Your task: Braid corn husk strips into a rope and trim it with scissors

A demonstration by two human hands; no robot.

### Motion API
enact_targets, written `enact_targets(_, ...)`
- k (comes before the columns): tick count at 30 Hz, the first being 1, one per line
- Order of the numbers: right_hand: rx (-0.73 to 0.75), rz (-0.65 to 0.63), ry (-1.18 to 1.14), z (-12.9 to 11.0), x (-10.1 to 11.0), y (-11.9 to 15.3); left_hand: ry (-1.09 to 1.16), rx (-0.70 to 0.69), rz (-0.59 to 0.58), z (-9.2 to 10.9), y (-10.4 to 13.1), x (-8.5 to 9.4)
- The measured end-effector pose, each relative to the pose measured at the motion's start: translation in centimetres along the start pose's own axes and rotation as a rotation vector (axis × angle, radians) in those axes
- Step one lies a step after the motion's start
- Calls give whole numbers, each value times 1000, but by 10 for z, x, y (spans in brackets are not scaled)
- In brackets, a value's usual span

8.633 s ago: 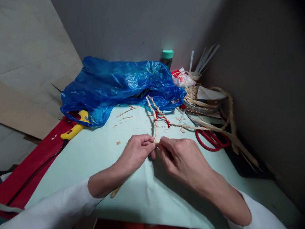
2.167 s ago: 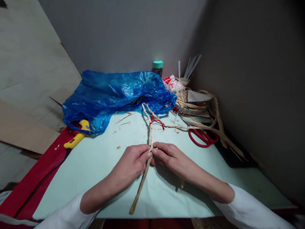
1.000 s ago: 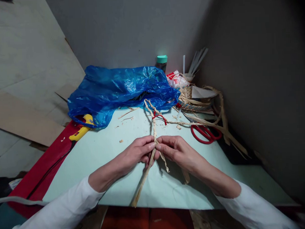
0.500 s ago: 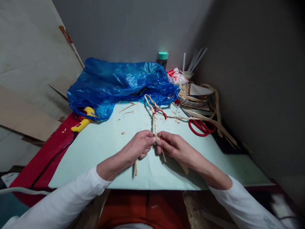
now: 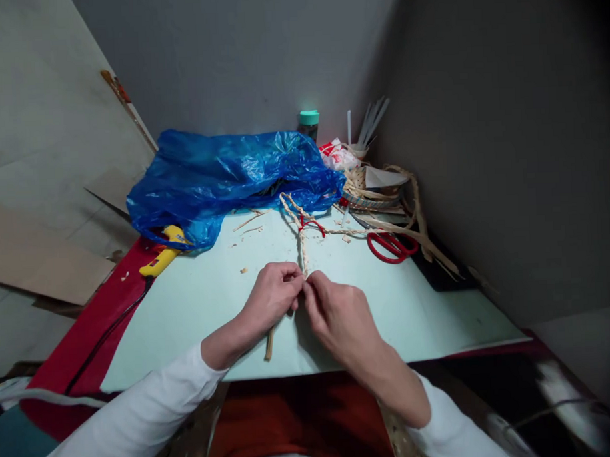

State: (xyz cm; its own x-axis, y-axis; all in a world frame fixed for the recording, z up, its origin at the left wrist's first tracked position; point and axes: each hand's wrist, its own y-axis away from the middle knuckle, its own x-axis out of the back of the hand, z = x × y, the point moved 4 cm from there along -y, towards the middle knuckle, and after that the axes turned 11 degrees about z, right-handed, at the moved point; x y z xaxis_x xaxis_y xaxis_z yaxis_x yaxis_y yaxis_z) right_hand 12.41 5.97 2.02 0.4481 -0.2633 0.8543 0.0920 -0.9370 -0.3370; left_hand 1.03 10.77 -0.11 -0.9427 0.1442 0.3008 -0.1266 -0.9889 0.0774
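Note:
A pale braided cord (image 5: 303, 252) of dried plant fibre runs from my fingers away across the table, looping at its far end where a red tie (image 5: 312, 225) circles it. My left hand (image 5: 276, 293) pinches the near end of the braid, and a loose flat strand (image 5: 270, 344) sticks out below it. Close against it, my right hand (image 5: 341, 314) is closed with thumb and forefinger at the same spot; the back of the hand hides the other strands. Red-handled scissors (image 5: 392, 247) lie to the right, beneath a long fibre strip.
A blue plastic bag (image 5: 233, 164) spreads over the back of the table. A yellow glue gun (image 5: 160, 257) with a black cord lies at left. Back right are a woven basket (image 5: 374, 199) with fibre strips, white sticks (image 5: 374, 123) and a green-lidded jar (image 5: 309, 126). Walls close the back and right.
My right hand has turned over, its back now facing up, and hides the strands that hung below it. My left hand keeps its pinch. The whole view has shifted slightly.

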Motion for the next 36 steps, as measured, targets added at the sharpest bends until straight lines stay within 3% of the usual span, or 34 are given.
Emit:
enact_targets(4,118,114,177,-21,-14,11,187,196,-35,-5,3,4)
enact_targets(8,217,225,305,-24,-15,18,345,229,-104,-6,6,7)
enact_targets(11,234,252,151,-17,0,18,358,250,-73,-8,6,9)
enact_targets(14,92,321,-97,0,20,6,366,214,-61,-6,6,9)
enact_targets(16,-8,250,-270,11,23,-7,348,179,-76,-3,7,8)
enact_targets(19,-56,-57,-525,17,5,-22,267,132,-89,1,9,6)
enact_targets(21,-62,-143,-626,20,-7,-28,201,87,-94,3,11,6)
enact_targets(25,-95,-119,-719,29,-17,-28,-73,-43,-86,10,16,9)
enact_targets(31,-238,-59,-788,35,-19,-19,-419,-202,92,26,28,19)
enact_targets(36,-303,-107,-933,34,-28,-19,-749,-432,187,32,53,3)
